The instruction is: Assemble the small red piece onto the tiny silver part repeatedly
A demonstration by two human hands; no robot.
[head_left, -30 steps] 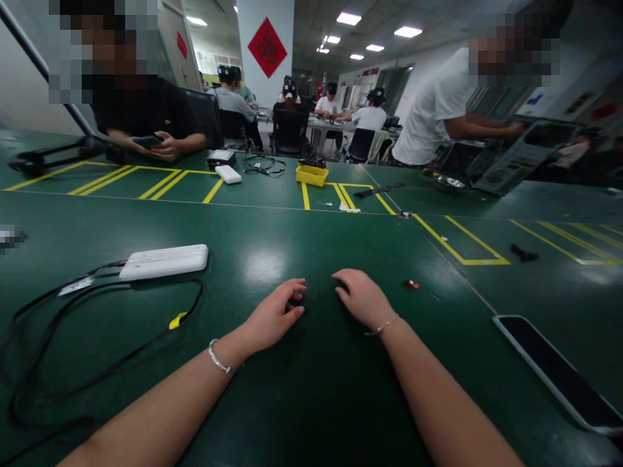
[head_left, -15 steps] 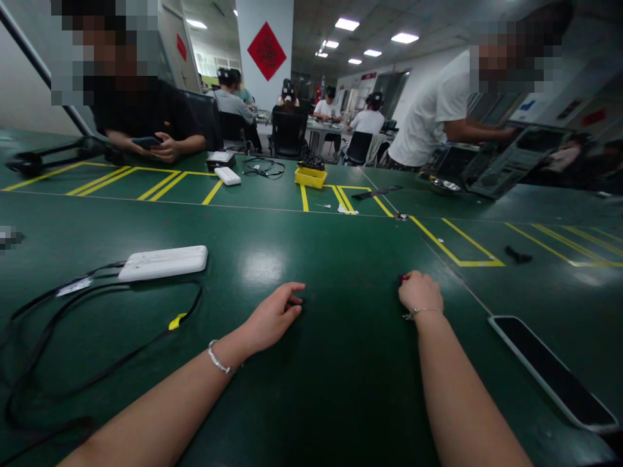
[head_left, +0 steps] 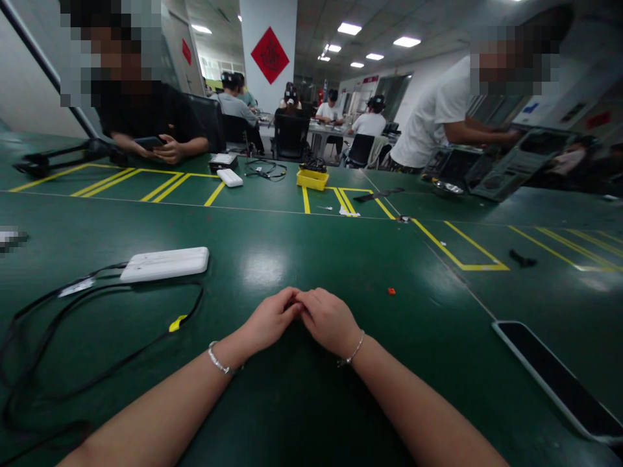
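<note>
In the head view, the left hand (head_left: 269, 319) and right hand (head_left: 331, 320) meet over the green bench (head_left: 311, 246), fingers curled together; I cannot tell whether they hold anything. A small orange piece (head_left: 391, 292) lies between the right hand and a phone (head_left: 555, 379), touching neither.

A small orange-red piece (head_left: 391, 291), its exact shape too tiny to tell, lies loose on the green table (head_left: 438, 363), near the right hand (head_left: 329, 319) but apart from it. Anything between that hand and the left hand (head_left: 270, 320) is hidden.
</note>
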